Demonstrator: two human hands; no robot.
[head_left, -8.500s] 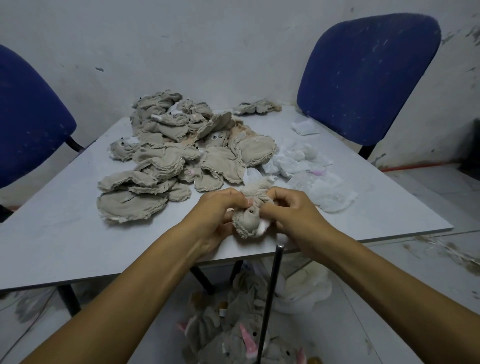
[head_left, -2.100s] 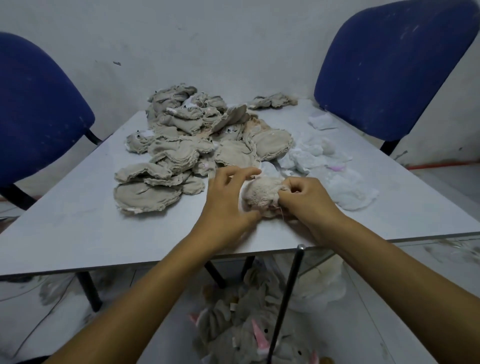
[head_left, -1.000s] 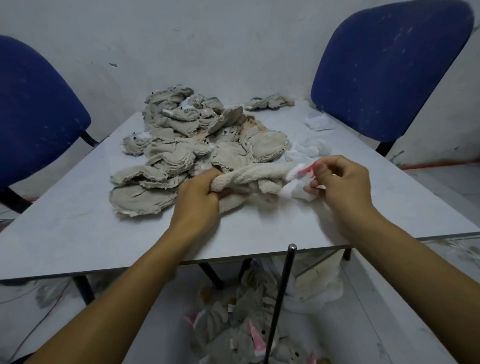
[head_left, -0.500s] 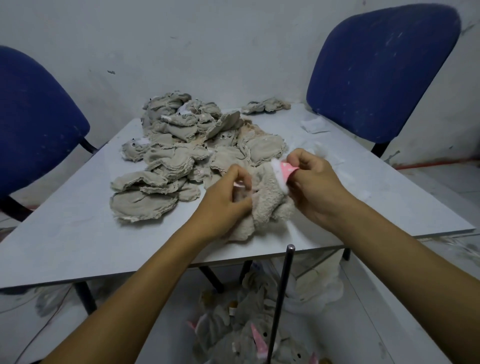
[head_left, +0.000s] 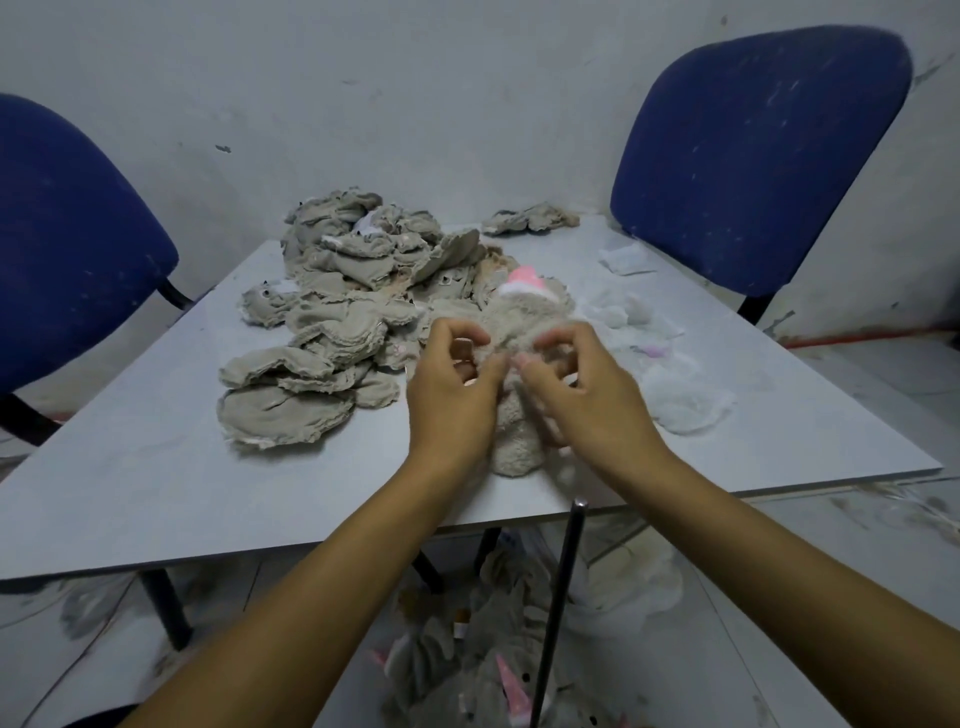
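Beige fleece toy skin, fluffy side out, lying on table by the front edge.
Head view: swung from crosswise a second ago to lengthwise; pink tip let go, pointing away toward fabric pile. Left hand and right hand both pinching fleece mid-body. Probably turning done, shaping next.

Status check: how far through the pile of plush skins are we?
Done, it seems: a floor heap of fluffy pieces with pink ears lies under the table. In hand: the left hand and right hand pinch one fluffy plush skin with a pink tip, near the table's front edge. Left: the big pile of flat beige skins on the table, so likely much of the job remains.
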